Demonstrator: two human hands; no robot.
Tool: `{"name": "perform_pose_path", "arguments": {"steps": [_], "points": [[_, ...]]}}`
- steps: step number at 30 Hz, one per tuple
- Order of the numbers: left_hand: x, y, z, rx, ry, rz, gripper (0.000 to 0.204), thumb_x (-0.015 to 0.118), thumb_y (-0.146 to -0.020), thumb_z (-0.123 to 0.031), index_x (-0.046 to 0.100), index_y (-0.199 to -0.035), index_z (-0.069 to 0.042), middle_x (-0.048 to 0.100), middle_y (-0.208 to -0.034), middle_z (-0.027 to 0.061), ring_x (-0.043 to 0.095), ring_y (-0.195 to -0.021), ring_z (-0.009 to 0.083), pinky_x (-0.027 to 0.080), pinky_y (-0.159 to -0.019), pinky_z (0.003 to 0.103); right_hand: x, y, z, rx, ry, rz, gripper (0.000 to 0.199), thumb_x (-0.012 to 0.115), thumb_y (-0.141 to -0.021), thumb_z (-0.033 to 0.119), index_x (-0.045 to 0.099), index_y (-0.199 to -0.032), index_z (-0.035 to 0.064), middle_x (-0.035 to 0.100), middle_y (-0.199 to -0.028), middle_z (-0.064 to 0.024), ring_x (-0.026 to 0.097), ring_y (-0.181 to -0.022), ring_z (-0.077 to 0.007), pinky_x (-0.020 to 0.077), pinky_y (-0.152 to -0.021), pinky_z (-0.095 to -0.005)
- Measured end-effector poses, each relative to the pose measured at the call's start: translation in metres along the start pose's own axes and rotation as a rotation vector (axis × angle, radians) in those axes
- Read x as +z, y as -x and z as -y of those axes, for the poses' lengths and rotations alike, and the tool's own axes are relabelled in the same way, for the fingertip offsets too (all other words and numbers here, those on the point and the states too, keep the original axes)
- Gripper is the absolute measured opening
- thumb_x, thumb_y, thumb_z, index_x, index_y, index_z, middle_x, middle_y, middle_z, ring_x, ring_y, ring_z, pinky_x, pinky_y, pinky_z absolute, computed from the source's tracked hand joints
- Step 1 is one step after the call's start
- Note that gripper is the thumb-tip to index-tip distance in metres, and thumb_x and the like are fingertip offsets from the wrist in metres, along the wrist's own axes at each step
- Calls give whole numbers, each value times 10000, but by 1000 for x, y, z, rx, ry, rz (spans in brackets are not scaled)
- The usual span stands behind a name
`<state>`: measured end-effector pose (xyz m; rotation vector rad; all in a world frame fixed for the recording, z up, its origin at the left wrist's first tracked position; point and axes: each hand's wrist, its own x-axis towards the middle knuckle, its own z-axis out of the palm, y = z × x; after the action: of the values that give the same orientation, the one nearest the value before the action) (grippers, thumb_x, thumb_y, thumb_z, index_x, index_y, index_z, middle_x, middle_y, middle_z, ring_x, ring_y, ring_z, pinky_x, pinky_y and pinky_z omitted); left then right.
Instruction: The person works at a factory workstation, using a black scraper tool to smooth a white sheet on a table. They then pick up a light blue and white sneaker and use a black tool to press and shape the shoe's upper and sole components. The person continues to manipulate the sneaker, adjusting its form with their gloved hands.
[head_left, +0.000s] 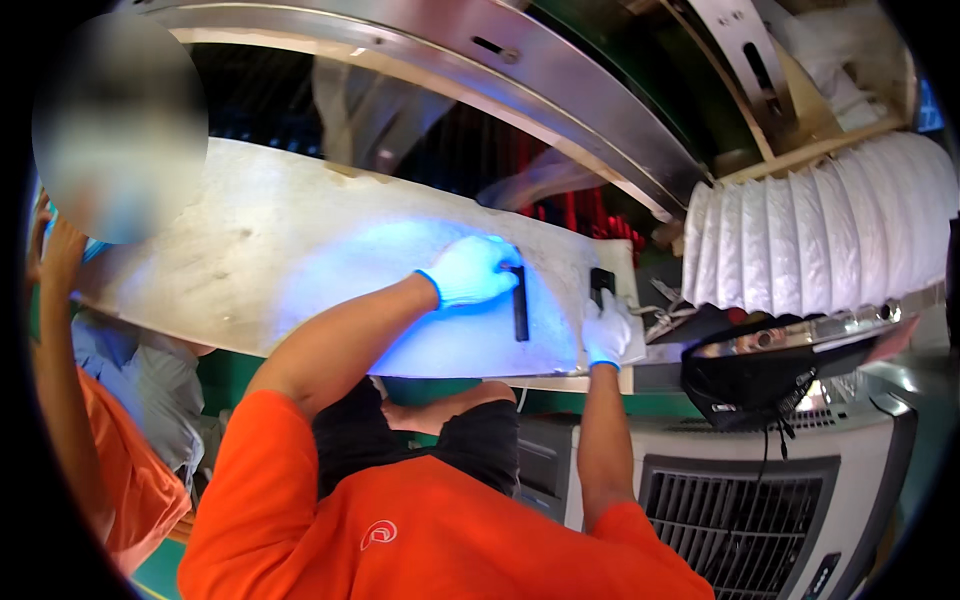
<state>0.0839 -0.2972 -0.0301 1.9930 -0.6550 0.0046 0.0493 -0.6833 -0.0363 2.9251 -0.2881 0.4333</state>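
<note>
My left hand (470, 272), in a white knit glove with a blue cuff, is closed at the upper end of a narrow black bar (521, 312). The bar points toward me over the pale worktop (215, 235), under a bright blue glow. Farther right, my right hand (607, 332), gloved too, has its fingers at the near end of a small dark block (602, 284). The fingers look closed on the block, and they partly hide it. What kind of part the bar or the block is, I cannot make out.
A metal frame (440, 45) crosses behind the worktop. Tools with metal handles (668, 310) lie right of my right hand. Beyond them are a white ribbed duct (800, 230), a black bag (735, 375) and a grey air cooler (740, 500). Another person in orange (130, 470) is at the left.
</note>
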Motion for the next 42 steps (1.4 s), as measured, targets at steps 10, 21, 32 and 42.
{"name": "perform_pose_path", "arguments": {"steps": [10, 21, 32, 42], "points": [[0, 4, -10, -15, -10, -13, 379, 698, -960, -296, 810, -1229, -54, 770, -1193, 225, 736, -1130, 439, 568, -1036, 533, -21, 14, 28, -25, -3, -233, 608, 721, -979, 298, 632, -1544, 92, 637, -1545, -237, 581, -1422, -469, 441, -1217, -542], [55, 26, -16, 590, -226, 3, 703, 804, -817, -306, 665, -1475, -101, 542, -1600, 224, 427, -1545, 467, 349, -1268, 618, 37, -23, 109, -3, -588, 78, 456, 679, -1054, 316, 714, -1401, 22, 748, -1356, -255, 716, -1246, -390, 535, -1102, -454], [44, 22, -27, 397, -484, 69, 565, 800, -775, -475, 817, -1112, -21, 715, -1270, 233, 591, -1306, 442, 357, -1202, 626, 8, -25, 118, -20, -637, -28, 442, 700, -1032, 291, 751, -1355, -8, 797, -1242, -236, 768, -1092, -342, 586, -985, -419], [11, 17, -18, 281, -394, 102, 508, 853, -732, -380, 824, -1034, 27, 771, -1114, 250, 730, -1067, 432, 553, -1012, 522, -8, -47, 128, -191, -288, 34, 352, 622, -1051, 335, 739, -1141, 15, 746, -1076, -295, 718, -993, -461, 557, -905, -540]]}}
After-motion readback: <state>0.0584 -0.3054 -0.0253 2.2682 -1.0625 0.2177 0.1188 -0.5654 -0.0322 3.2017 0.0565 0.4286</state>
